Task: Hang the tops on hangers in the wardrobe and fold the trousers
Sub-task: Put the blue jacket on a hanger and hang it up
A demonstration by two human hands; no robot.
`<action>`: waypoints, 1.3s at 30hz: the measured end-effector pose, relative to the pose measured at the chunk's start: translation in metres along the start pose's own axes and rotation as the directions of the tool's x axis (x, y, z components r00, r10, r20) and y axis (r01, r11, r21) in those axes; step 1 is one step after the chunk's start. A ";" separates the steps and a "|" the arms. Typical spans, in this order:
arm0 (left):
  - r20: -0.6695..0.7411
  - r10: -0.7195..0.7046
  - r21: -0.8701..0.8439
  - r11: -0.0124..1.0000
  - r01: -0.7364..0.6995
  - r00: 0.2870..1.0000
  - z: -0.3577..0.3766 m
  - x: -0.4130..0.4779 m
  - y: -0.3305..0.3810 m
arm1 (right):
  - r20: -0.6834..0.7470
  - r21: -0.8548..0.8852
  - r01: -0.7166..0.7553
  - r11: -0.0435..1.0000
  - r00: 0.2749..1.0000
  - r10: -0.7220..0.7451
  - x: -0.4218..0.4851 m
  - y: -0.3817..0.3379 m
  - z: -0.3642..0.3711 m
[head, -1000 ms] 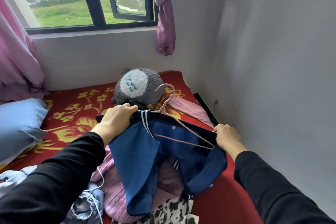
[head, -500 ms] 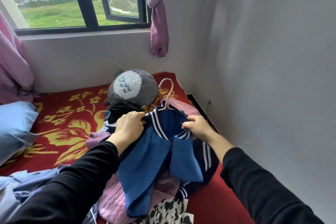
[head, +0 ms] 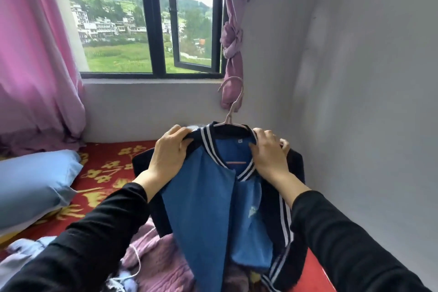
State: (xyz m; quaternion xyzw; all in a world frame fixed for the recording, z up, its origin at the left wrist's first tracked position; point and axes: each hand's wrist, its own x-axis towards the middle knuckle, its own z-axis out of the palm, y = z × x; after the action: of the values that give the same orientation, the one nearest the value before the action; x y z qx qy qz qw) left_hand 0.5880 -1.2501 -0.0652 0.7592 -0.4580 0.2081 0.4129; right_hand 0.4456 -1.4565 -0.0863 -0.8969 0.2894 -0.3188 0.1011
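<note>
Blue jacket (head: pixel 206 208) sat on the pink hanger (head: pixel 233 106) in the head view, held up above the red bed (head: pixel 106 173) and the heap of clothes (head: pixel 161 261), hook pointing upward. The left hand (head: pixel 170 154) gripped the striped collar with fingers curled over it; the right hand (head: pixel 267 156) clutched the opposite shoulder. The step appeared to be settling the shoulders on the hanger. Next would be carrying it to the wardrobe, which was not in view.

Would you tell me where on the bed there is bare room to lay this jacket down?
Bare bedspread shows between the pillow and the jacket, up to the window wall, and in a red strip along the right wall. The near end is crowded with the purple knit and pale clothes.
</note>
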 end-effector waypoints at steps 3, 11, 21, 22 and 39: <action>-0.058 0.000 0.022 1.000 0.002 0.998 -0.032 0.008 0.000 | -0.082 -0.010 0.107 0.994 0.991 -0.107 0.017 -0.025 -0.015; -0.163 0.057 0.318 0.948 -0.002 0.985 -0.131 0.026 -0.002 | 0.002 0.453 0.127 0.882 0.990 -0.143 0.028 -0.124 -0.062; -0.359 -0.032 0.532 0.814 0.233 0.933 -0.266 -0.016 0.033 | -0.078 0.587 0.466 0.662 0.847 -0.526 0.023 -0.222 -0.115; -0.391 -0.041 0.537 0.802 0.264 0.919 -0.277 -0.029 0.038 | -0.134 0.569 0.507 0.648 0.834 -0.535 0.016 -0.232 -0.113; -0.787 -0.433 0.105 0.609 0.786 0.440 -0.455 -0.349 0.139 | -0.248 0.713 0.692 0.118 0.406 -0.880 -0.225 -0.464 -0.142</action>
State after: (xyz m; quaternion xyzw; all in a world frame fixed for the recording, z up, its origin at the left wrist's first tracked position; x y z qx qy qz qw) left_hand 0.3235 -0.7281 0.0135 0.8098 0.1142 0.4075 0.4065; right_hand 0.4261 -0.9479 0.0783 -0.8137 -0.4023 -0.2978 0.2955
